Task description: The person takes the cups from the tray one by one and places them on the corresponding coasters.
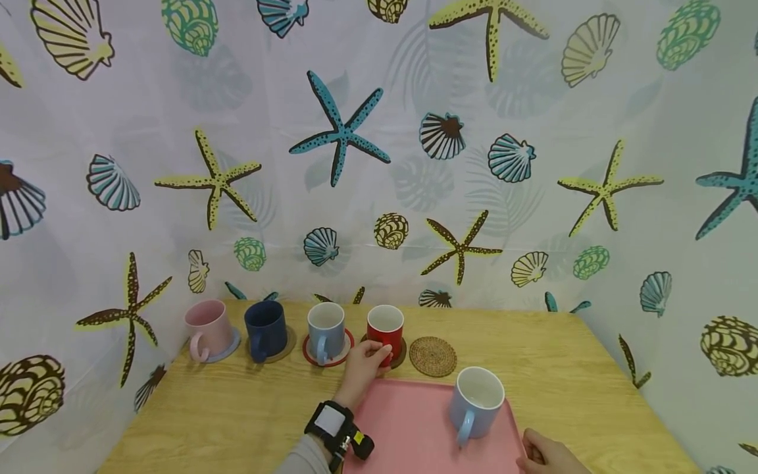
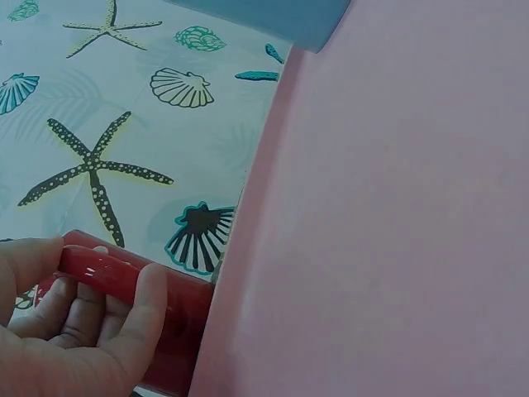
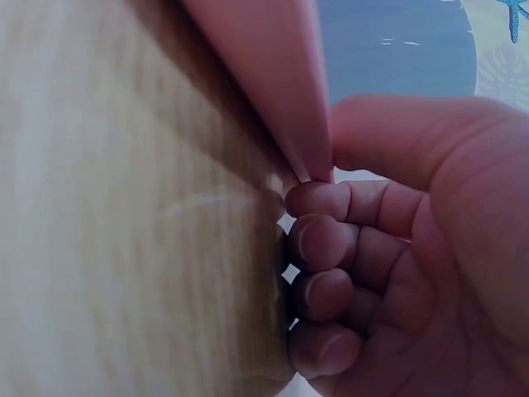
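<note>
My left hand (image 1: 361,367) grips the handle of a red mug (image 1: 386,324) with a white inside; thumb and fingers curl round the red handle (image 2: 107,271) in the left wrist view. That mug stands over a dark brown coaster (image 1: 404,354), just behind the far edge of a pink tray (image 1: 408,428). At the tray's right edge, my right hand (image 1: 547,453) pinches the rim, thumb on top and fingertips beneath, as the right wrist view shows (image 3: 397,190). A light blue mug (image 1: 477,403) stands upright on the tray's right side, handle toward me.
Left of the red mug stand a pink mug (image 1: 208,326), a navy mug (image 1: 266,329) and a grey-blue mug (image 1: 327,329), each on a coaster. A bare woven coaster (image 1: 433,356) lies to its right. Patterned cloth (image 1: 403,197) hangs behind the wooden table (image 1: 568,375).
</note>
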